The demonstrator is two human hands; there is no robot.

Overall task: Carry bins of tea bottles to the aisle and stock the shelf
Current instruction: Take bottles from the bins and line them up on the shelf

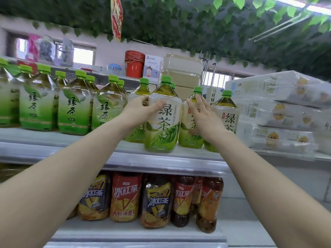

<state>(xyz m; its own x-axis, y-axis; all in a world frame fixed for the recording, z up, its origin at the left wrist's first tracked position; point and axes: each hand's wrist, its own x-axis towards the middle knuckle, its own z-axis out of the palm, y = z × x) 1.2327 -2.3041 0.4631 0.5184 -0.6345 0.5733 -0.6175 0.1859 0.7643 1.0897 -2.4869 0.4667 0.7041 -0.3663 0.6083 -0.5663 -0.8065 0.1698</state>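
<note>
Left grip (139,108) was clamped on the shoulder of a green tea bottle (163,122) at the centre of the frame. Its thumb lay across the top of the white-and-green label, and the other fingers were wrapped out of sight behind. That bottle stood upright on the upper shelf (53,140), close to the front edge and ahead of its neighbours.

Right grip (204,119) was apart, holding nothing. Its fingers were straight and slightly spread, laid against the second bottle (188,140) just right of the first, with the fingertips up near that bottle's green cap (198,90). The two bottles appeared to touch side by side. A third bottle (227,111) stood further right, partly hidden by the right wrist.

Along the left of the same shelf ran a row of green tea bottles (73,111), all upright with labels facing out. Stacked packs of tissue (279,113) filled the right of the frame. On the lower shelf (125,235) stood iced tea bottles (125,197) with red and dark labels. Above, at top centre, were red buckets (134,64) and beige lidded boxes (182,67), under a ceiling of green leaves (197,24).
</note>
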